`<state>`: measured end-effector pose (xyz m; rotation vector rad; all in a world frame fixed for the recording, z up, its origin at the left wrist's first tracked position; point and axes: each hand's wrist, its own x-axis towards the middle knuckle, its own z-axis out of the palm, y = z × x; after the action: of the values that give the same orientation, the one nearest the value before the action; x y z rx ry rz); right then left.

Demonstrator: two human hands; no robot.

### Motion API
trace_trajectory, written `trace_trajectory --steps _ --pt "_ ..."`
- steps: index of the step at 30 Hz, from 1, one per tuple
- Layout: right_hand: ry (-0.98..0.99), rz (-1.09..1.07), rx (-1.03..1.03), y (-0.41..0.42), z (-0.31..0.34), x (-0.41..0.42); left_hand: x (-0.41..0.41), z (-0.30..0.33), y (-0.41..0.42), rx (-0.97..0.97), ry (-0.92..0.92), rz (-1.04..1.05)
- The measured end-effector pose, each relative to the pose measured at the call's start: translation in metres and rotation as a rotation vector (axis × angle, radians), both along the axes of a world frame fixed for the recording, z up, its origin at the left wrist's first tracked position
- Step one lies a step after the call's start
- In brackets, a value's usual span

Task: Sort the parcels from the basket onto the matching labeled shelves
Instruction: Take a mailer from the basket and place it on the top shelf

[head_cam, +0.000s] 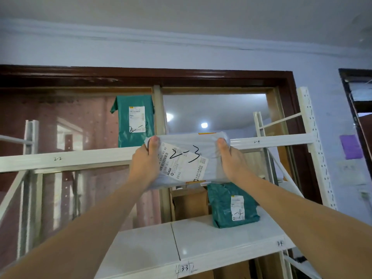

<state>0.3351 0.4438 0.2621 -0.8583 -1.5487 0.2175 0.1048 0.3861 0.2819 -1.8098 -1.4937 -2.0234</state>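
At the upper shelf's edge (80,159), both hands' fingers (154,140) clamp the grey parcel (187,158).

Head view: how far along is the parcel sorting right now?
Done, it seems: a green parcel marked 2-3 stands on the upper shelf, and another green parcel lies on the lower shelf. In hand: the left hand and right hand hold a grey parcel marked 2-3 at the upper shelf's edge. Left: setting it down; the basket is out of view.
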Motion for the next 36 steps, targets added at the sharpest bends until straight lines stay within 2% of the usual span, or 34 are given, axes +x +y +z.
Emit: trace_trajectory --steps 7,18,28,36 --pt "0.011 0.041 0.038 0.055 0.029 -0.029 -0.022 0.028 0.032 0.089 0.044 0.051" --pt "0.057 0.042 0.236 0.100 0.095 -0.059 -0.063 0.094 0.087 0.171 0.047 0.096" --pt "0.000 -0.004 0.220 0.150 0.121 -0.061 -0.058 0.127 0.122 0.233 0.182 0.196" --pt "-0.098 0.086 0.114 0.189 0.137 -0.053 -0.059 0.143 0.148 0.137 0.234 0.316"
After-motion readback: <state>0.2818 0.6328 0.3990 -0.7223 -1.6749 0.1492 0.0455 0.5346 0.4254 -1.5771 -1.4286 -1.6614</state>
